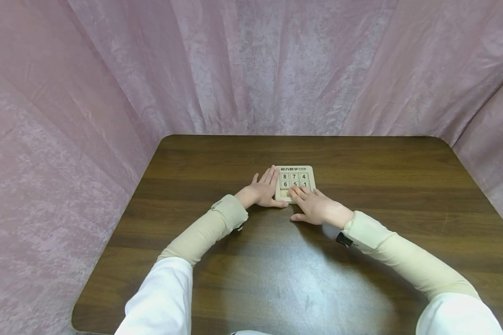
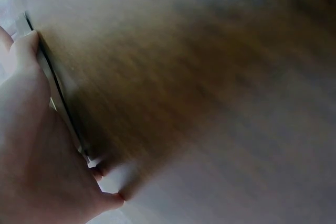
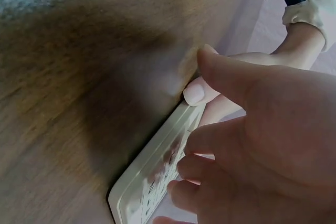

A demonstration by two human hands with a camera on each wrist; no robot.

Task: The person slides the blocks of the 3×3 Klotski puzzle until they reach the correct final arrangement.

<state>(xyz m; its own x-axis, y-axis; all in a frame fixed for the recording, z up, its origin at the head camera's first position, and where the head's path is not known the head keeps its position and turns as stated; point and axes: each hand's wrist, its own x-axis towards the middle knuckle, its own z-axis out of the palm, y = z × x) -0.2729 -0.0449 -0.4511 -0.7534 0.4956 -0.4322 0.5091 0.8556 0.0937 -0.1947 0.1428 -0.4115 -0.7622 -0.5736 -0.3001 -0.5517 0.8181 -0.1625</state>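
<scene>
A cream number slide puzzle (image 1: pixel 294 180) lies flat on the table, its visible tiles reading 8, 7, 4 above 6, 5, 1. Along its left edge rests my left hand (image 1: pixel 265 190), fingers straight and thumb stretched to the near left corner. My right hand (image 1: pixel 316 207) reaches in from the near right, fingertips touching the lower tiles and covering much of the bottom row. In the right wrist view, the left thumb (image 3: pixel 194 94) touches the puzzle's corner. Only the puzzle's thin side (image 2: pixel 62 100) shows past the hand in the left wrist view.
The brown wooden table (image 1: pixel 218 158) has rounded corners. Pink curtains (image 1: pixel 251 70) hang behind it and at both sides. Each wrist wears a pale band (image 1: pixel 366 230) with a small black piece.
</scene>
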